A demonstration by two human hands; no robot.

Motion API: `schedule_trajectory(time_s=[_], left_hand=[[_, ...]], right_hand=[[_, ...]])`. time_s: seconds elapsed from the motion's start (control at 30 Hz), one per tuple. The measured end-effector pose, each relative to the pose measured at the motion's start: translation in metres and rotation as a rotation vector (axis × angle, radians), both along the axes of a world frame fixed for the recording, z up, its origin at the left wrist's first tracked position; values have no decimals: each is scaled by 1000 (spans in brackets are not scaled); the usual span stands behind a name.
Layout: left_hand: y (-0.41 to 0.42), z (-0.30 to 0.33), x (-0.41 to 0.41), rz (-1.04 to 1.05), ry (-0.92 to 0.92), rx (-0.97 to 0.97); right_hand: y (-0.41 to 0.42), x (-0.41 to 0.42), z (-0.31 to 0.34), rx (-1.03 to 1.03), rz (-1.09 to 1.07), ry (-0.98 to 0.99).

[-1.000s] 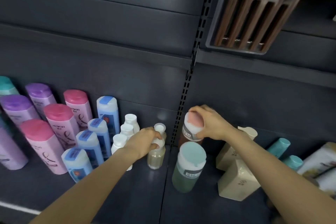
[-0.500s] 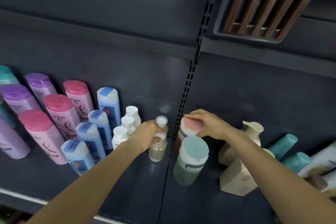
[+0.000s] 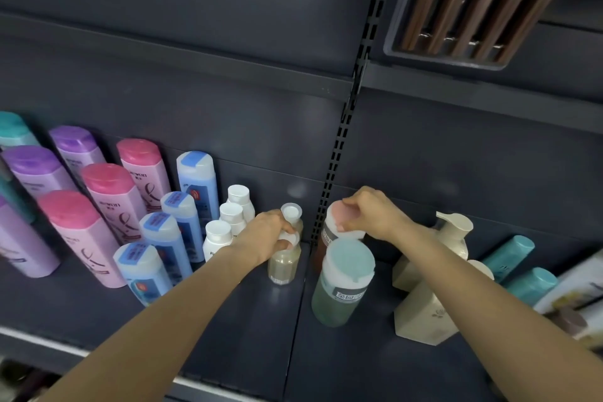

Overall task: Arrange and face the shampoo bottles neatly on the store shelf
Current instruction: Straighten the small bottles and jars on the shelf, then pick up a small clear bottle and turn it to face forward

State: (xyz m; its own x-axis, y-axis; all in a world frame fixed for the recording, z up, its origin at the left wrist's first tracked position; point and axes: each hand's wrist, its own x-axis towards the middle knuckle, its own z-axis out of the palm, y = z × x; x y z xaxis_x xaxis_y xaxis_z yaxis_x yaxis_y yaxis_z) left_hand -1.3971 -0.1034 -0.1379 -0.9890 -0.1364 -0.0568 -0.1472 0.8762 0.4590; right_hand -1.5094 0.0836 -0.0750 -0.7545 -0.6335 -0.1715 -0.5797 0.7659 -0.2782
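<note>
Pinching the clear bottle's [image 3: 283,266] cap with my left hand [image 3: 266,240] and the pink cap [image 3: 344,217] with my right [image 3: 372,215], I could topple the green bottle [image 3: 342,290] at 6 o'clock.

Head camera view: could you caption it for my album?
Left hand grips a small clear bottle; right hand holds a pink-capped bottle.

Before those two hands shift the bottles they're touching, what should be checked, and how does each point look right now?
1. Left hand grips the small clear bottle at its cap: ok.
2. Right hand holds the pink-capped brown bottle by its cap: ok.
3. Green bottle in front stands upright: ok.
4. Held bottles' labels face forward: cannot tell.
5. Bare shelf in front for sliding: ok.
</note>
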Motion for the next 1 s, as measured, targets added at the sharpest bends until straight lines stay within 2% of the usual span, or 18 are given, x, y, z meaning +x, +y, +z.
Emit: schedule_trajectory(time_s=[0.13, 0.37, 0.57, 0.67, 0.8, 1.0], left_hand=[[0, -1, -1, 8, 1, 1], [3, 2, 2, 12, 16, 4], [12, 5, 5, -1, -33, -19], [14, 5, 3, -19, -69, -68], [15, 7, 2, -19, -52, -50], [7, 29, 24, 43, 70, 8]], right_hand=[[4, -11, 8, 83, 98, -49], [11, -11, 2, 35, 123, -72], [14, 12, -7, -162, 32, -29], [17, 22, -11, -182, 6, -126], [22, 23, -6, -105, 48, -227], [24, 24, -4, -89, 48, -257]])
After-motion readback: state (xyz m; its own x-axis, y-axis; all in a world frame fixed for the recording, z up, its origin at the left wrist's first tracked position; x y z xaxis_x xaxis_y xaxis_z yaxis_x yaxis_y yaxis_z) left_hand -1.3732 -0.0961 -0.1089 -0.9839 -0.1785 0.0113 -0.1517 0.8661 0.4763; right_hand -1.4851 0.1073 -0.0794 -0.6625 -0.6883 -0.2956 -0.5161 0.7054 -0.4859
